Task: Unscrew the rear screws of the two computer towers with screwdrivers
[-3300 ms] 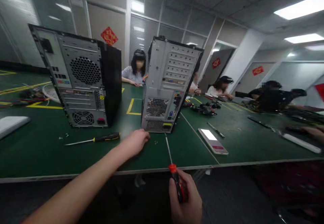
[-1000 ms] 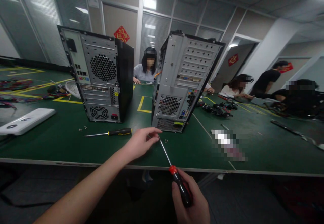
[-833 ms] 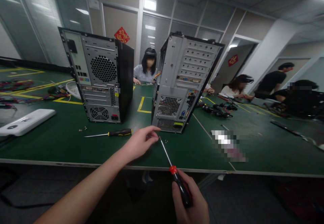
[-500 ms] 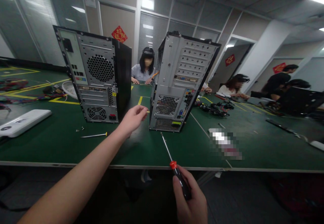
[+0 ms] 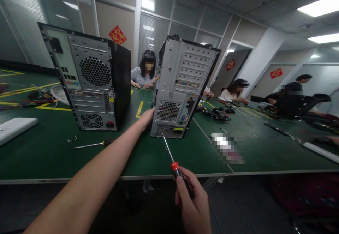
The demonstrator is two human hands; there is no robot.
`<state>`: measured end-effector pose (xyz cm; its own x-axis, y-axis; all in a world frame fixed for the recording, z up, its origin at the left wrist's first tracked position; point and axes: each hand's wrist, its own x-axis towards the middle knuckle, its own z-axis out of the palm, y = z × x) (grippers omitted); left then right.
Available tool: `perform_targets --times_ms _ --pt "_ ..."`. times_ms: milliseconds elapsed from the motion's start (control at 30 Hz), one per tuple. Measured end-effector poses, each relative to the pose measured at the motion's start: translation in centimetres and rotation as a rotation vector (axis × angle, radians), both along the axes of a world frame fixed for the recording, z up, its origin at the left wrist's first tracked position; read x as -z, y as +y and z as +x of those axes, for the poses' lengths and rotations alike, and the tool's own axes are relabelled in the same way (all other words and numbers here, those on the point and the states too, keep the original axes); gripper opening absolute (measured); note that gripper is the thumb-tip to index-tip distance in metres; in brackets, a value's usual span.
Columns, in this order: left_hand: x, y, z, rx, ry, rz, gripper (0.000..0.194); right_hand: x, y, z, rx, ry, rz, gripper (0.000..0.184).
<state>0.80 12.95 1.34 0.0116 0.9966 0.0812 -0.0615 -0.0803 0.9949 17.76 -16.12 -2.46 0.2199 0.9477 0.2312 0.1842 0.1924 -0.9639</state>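
My left hand [image 5: 147, 118] reaches across the green table [image 5: 47, 160] to the lower left rear edge of the open grey computer case [image 5: 182, 82]. Its fingers are pressed together against that edge; I cannot make out what, if anything, they pinch. My right hand [image 5: 192, 205] is closed round the black handle of a red-collared screwdriver [image 5: 174, 167], low in front of the table edge. The shaft points up and left, and its tip lies near the case's bottom rear corner.
A black computer case [image 5: 90, 82] stands left of the grey one. A second screwdriver [image 5: 92, 144] and loose screws [image 5: 72, 139] lie before it. A white slab [image 5: 14, 128] lies at the left, a phone [image 5: 226, 148] and cables [image 5: 217, 113] at the right. Other people sit across the table.
My left hand pinched at small screws on the table beside the screwdriver tip, then rose and went forward to the grey case's left edge. My right hand kept the screwdriver nearly still.
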Motion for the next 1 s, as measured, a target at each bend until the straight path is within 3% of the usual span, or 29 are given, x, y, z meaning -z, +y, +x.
perform_targets --times_ms 167,500,600,1000 --pt "0.5 -0.3 0.4 0.044 0.001 -0.027 0.044 0.1 -0.1 0.1 -0.030 0.068 -0.034 0.044" --pt "1.8 0.4 1.0 0.060 -0.076 -0.014 0.052 0.9 -0.1 0.4 0.016 -0.164 0.087 0.040" --pt "1.9 0.4 1.1 0.055 -0.093 -0.052 0.052 1.0 0.2 0.1 0.039 -0.188 0.136 0.040" --pt "1.4 0.4 1.1 0.057 -0.166 -0.081 0.050 0.4 3.2 -1.0 0.063 -0.279 0.080 0.041"
